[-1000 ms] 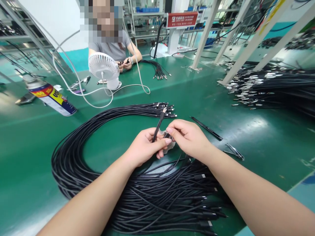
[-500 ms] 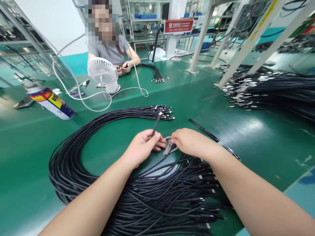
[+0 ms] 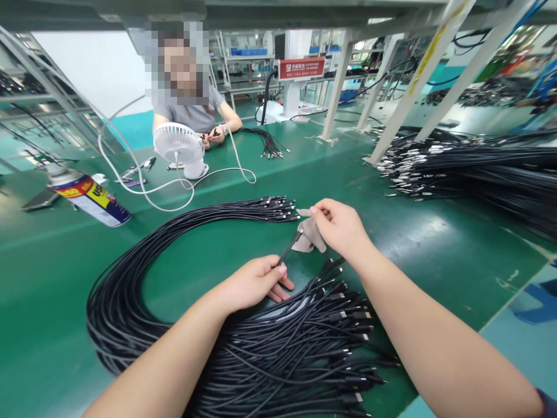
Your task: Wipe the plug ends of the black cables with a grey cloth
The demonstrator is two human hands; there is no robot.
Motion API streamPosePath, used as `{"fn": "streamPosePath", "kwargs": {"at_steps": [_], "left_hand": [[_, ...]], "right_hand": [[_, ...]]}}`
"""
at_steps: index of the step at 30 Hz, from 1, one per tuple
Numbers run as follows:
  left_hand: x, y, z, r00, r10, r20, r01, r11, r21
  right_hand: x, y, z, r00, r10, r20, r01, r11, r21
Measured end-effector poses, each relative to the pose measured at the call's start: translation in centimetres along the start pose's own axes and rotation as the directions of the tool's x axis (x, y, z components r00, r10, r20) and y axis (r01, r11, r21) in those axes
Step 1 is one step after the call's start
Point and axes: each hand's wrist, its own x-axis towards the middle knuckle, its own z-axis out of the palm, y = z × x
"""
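Note:
My left hand (image 3: 261, 281) is closed around a thin black cable (image 3: 287, 251), pinched between thumb and fingers. The cable's connector end points up and to the right, against or just in front of a grey cloth (image 3: 310, 237). My right hand (image 3: 339, 226) grips the cloth by its upper part, and the rest hangs below the fingers. A large bundle of black cables (image 3: 270, 342) lies under my left forearm, its connector ends fanned to the right. Another looped set of cables (image 3: 209, 213) curves round at the left, with its ends just left of the cloth.
Ahead stand a white fan (image 3: 178, 145) with a white cord and a tilted spray can (image 3: 93, 200). A co-worker (image 3: 191, 110) sits across the table, handling dark cables. Metal posts (image 3: 398, 116) and a big cable heap (image 3: 470, 168) are at the right.
My right hand has lifted the cloth up and away from me. My left hand has lowered slightly, and its cable end now leans toward the cloth. The view has tilted up a little.

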Motion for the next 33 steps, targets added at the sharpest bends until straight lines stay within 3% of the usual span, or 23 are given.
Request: {"fn": "streamPosePath", "kwargs": {"at_steps": [2, 4, 9, 13, 17, 21, 27, 33], "left_hand": [[-0.2, 0.1, 0.0, 1.0, -0.005, 0.028, 0.005, 1.0, 0.003], [-0.3, 0.1, 0.0, 1.0, -0.002, 0.03, 0.002, 1.0, 0.001], [-0.1, 0.3, -0.1, 0.998, 0.06, -0.022, -0.059, 0.998, 0.008], [-0.1, 0.7, 0.0, 0.981, 0.189, -0.053, -0.193, 0.977, -0.088], [-0.7, 1.2, 0.1, 0.978, 0.19, 0.082, -0.147, 0.918, -0.368], [-1.3, 1.5, 0.2, 0.948, 0.158, 0.277, -0.007, 0.879, -0.476], [-1.3, 1.9, 1.2, 0.962, 0.157, 0.224, -0.011, 0.841, -0.541], [-1.1, 1.7, 2.6, 0.971, 0.221, 0.09, -0.146, 0.847, -0.511]], "right_hand": [[-0.3, 0.0, 0.3, 0.997, -0.014, -0.073, 0.026, 0.985, 0.171], [-0.7, -0.3, 0.7, 0.998, -0.014, -0.057, 0.031, 0.951, 0.307], [-1.6, -1.9, 1.4, 0.979, -0.018, 0.205, -0.085, 0.871, 0.483], [-2.1, -2.7, 1.0, 0.958, -0.075, 0.277, -0.122, 0.767, 0.63], [-2.6, -3.3, 0.2, 0.938, -0.152, 0.312, -0.174, 0.57, 0.803], [-2.8, -3.5, -0.1, 0.902, -0.181, 0.391, -0.279, 0.445, 0.851], [-2.8, -3.7, -0.3, 0.884, -0.212, 0.417, -0.263, 0.511, 0.818], [-3.3, -4.2, -0.8, 0.798, -0.301, 0.522, -0.29, 0.567, 0.771]]}}
